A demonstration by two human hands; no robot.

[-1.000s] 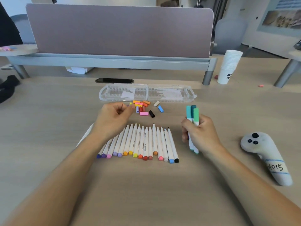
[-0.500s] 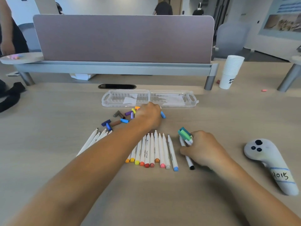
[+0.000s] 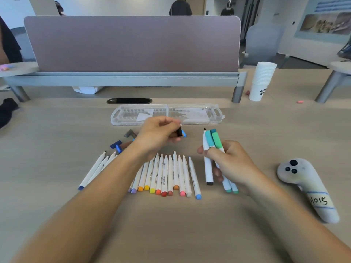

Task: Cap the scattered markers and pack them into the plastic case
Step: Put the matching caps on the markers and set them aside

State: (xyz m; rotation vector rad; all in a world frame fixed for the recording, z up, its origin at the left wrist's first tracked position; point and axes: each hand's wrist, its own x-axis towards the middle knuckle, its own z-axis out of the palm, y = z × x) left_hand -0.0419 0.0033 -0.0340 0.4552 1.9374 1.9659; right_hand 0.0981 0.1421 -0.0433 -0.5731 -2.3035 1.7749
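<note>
My left hand (image 3: 158, 134) pinches a small black cap (image 3: 179, 132) above the loose caps (image 3: 121, 142), which lie between the marker row and the case. My right hand (image 3: 230, 163) grips a bunch of markers upright: two capped in teal and green (image 3: 213, 138) and one uncapped black marker (image 3: 207, 162) with its tip up. A row of several uncapped white markers (image 3: 167, 175) lies on the desk between my hands, partly hidden by my left forearm. The clear plastic case (image 3: 199, 114) lies open behind them.
A white controller (image 3: 305, 185) labelled in ink lies at the right. A stack of paper cups (image 3: 262, 80) stands at the back right. A grey divider panel (image 3: 133, 44) on a metal rail closes the desk's far side, with a cable slot (image 3: 129, 100) before it.
My left hand reached into the cap pile and came up pinching a black cap. My right hand picked the black marker off the desk and raised it with the capped ones.
</note>
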